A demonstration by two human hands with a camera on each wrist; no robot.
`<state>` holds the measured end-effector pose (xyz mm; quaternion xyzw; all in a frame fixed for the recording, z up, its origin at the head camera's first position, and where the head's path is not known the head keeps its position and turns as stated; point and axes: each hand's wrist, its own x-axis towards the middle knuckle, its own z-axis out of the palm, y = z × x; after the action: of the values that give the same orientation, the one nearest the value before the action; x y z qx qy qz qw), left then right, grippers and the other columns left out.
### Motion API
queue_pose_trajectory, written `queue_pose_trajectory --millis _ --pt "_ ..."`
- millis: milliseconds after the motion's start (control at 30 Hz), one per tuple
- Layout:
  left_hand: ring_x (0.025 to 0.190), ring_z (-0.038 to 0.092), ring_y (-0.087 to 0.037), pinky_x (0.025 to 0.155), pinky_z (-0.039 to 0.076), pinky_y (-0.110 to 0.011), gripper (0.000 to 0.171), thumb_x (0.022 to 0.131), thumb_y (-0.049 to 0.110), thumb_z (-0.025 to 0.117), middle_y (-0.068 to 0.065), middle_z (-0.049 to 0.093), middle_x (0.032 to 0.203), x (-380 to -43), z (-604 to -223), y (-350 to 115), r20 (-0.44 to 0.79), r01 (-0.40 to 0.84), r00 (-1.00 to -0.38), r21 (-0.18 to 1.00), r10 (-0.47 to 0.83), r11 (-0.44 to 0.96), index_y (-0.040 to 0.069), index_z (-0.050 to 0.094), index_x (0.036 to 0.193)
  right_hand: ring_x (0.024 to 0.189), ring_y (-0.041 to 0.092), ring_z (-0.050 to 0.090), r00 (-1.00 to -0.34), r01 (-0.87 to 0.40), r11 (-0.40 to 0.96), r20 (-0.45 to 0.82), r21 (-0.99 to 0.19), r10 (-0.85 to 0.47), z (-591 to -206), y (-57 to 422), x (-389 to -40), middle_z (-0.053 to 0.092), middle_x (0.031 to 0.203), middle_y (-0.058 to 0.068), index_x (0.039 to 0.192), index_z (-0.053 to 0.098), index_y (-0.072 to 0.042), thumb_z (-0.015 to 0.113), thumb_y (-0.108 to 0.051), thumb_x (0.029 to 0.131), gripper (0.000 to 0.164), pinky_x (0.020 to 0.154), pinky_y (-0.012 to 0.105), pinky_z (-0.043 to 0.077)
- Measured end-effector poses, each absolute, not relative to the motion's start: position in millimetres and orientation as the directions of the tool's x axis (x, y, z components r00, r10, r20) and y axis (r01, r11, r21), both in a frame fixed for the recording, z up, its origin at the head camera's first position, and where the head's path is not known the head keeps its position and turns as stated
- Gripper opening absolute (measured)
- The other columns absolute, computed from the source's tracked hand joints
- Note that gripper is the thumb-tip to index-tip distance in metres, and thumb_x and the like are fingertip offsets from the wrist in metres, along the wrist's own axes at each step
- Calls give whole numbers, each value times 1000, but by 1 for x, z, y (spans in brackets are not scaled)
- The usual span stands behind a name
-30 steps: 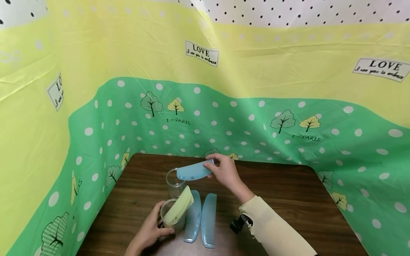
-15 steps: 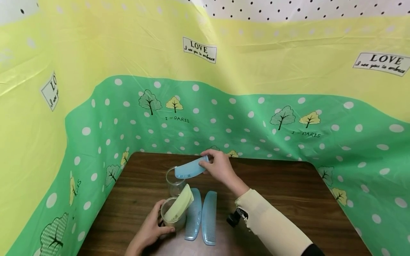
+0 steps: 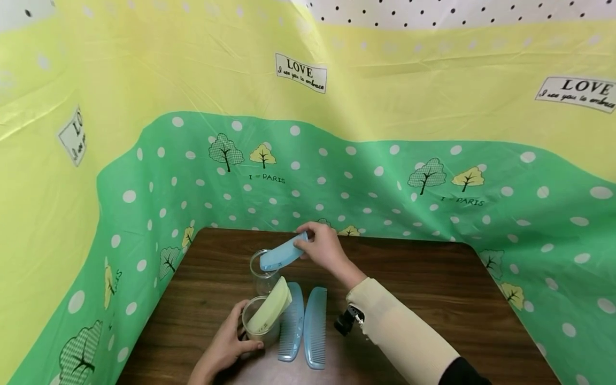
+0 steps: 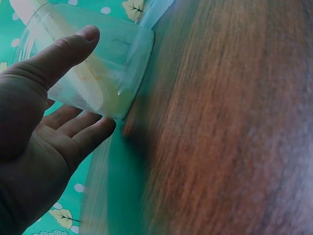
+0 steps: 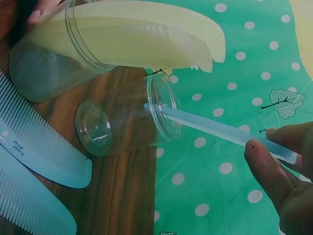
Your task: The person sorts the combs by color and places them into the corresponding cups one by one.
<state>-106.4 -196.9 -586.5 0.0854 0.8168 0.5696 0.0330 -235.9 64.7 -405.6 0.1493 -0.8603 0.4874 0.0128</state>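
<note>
My left hand point(image 3: 223, 345) holds a clear jar point(image 3: 270, 336), thumb on one side and fingers on the other. Pale yellow combs point(image 5: 142, 34) lean in that jar, their upper ends sticking out past the rim. Between thumb and fingers, my right hand point(image 3: 324, 246) pinches one end of a light blue comb point(image 3: 281, 255). The comb's other end is just inside the mouth of a second clear jar point(image 5: 124, 120), which stands behind the first and holds nothing else. Two more blue combs, a left one point(image 3: 290, 331) and a right one point(image 3: 315, 329), lie on the table right of the jars.
The dark wooden table point(image 3: 433, 299) backs onto a green and yellow printed curtain point(image 3: 327, 176), which also hangs along both sides. A black device point(image 3: 347, 320) is strapped at my right wrist, below the beige sleeve point(image 3: 399, 331).
My right hand has moved left, bringing the blue comb's free end into the far jar's mouth with a steeper tilt. My left hand stays on the near jar.
</note>
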Motion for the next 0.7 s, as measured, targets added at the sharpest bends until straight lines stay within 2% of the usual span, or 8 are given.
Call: queue_pose_trajectory --millis 167,333,433,567,700 --pt "134 48 -29 111 42 -26 99 67 15 97 -11 53 146 -106 -585 -196 34 89 -983 948 182 305 12 41 148 59 17 69 -957 -253 463 149 -850 -249 -406 62 -240 59 88 12 116 73 -10 77 -13 93 24 56 31 61" --pt "134 48 -28 110 42 -23 99 67 16 97 -11 53 146 -106 -585 -196 24 80 -985 944 173 320 13 40 149 60 17 69 -961 -230 469 124 -853 -246 -408 58 -244 59 91 12 118 72 -8 76 -13 94 26 57 30 61" --pt "134 49 -28 109 42 -21 99 67 15 97 -11 54 145 -105 -585 -196 23 78 -986 942 168 328 14 41 148 60 16 70 -961 -231 481 120 -846 -251 -409 55 -246 60 92 13 119 71 -8 75 -13 94 26 59 33 62" --pt "133 49 -29 110 43 -25 98 67 14 97 -11 54 145 -105 -586 -195 28 80 -986 944 165 321 13 41 148 59 16 69 -961 -232 495 119 -837 -250 -408 50 -246 60 92 14 119 71 -7 75 -14 94 26 61 38 63" --pt "135 48 -29 111 43 -29 97 67 13 97 -11 54 145 -105 -585 -195 29 81 -986 946 165 314 13 42 147 58 15 68 -964 -227 503 120 -834 -235 -407 44 -245 61 90 13 117 72 -7 76 -13 93 24 57 32 62"
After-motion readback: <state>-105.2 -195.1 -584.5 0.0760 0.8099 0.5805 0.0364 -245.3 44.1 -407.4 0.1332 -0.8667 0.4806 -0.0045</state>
